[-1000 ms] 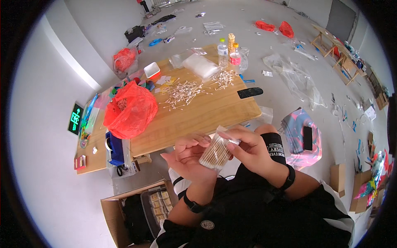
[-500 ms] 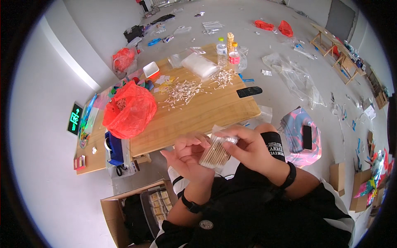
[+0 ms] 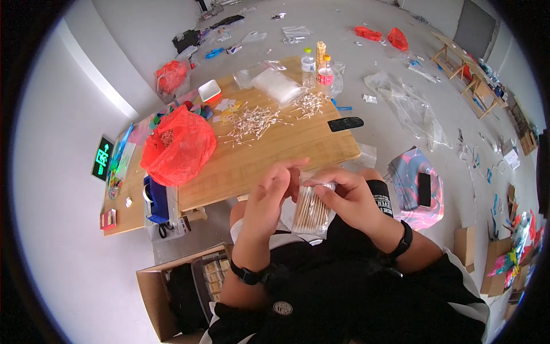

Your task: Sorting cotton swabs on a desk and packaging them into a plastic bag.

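Head view: both hands meet just near of the table (image 3: 275, 160) edge. The right hand (image 3: 349, 198) pinches the top of a clear packet of cotton swabs (image 3: 312, 209), holding it upright. The left hand (image 3: 272, 195) touches the packet's left side, fingers curled together. Farther on the table lie loose swabs (image 3: 252, 123) and a red plastic bag (image 3: 177, 146).

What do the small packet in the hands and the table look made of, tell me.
Small packet: looks like clear glossy plastic film, since the pale wooden-looking sticks show through it. Table: seemingly light wood or bamboo board with a smooth matte finish, showing fine lengthwise grain.
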Motion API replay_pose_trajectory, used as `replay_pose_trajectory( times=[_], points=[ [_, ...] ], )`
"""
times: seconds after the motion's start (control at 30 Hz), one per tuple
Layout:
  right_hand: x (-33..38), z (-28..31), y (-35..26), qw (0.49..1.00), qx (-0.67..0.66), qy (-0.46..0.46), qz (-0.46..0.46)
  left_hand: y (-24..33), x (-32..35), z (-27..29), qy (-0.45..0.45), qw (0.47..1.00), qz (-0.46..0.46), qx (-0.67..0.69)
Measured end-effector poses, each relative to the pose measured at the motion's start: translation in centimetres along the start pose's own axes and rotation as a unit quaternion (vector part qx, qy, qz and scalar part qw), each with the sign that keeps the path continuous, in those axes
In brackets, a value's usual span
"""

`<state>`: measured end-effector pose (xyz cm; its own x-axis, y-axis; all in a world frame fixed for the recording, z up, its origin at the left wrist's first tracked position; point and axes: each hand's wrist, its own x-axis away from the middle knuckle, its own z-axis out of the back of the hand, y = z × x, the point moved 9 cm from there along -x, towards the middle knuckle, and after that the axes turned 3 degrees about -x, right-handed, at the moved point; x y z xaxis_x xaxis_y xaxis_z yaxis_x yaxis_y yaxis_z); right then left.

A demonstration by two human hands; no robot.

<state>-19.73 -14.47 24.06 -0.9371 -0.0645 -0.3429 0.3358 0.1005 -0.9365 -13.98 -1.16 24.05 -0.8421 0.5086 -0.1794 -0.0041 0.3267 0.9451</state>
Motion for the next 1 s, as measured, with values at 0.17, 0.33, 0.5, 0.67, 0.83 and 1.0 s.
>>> replay_pose_trajectory(
  times=[0.17,0.33,0.5,0.67,0.83,1.0],
  points=[
    [0.1,-0.9,0.4,0.996,-0.057,-0.018,-0.063,-1.7,-0.3,0.2,-0.060,0.995,0.062,-0.057],
    [0.5,-0.4,1.7,0.990,-0.037,-0.031,-0.130,-2.0,-0.3,-0.1,-0.044,0.999,0.023,0.010],
    [0.3,-1.6,0.8,0.993,-0.052,-0.084,-0.072,-1.5,-0.2,-0.5,-0.061,0.994,-0.027,-0.091],
    [0.7,-2.2,1.0,0.986,-0.085,-0.110,-0.088,-0.1,0.1,-1.4,-0.047,0.983,-0.062,-0.164],
    [0.8,-2.5,1.6,0.976,-0.090,-0.161,-0.117,0.2,0.2,-1.2,0.004,0.988,-0.024,-0.155],
    [1.0,-2.7,1.6,0.977,-0.071,-0.167,-0.113,-0.2,0.3,-1.4,0.004,0.985,-0.022,-0.169]
  ],
)
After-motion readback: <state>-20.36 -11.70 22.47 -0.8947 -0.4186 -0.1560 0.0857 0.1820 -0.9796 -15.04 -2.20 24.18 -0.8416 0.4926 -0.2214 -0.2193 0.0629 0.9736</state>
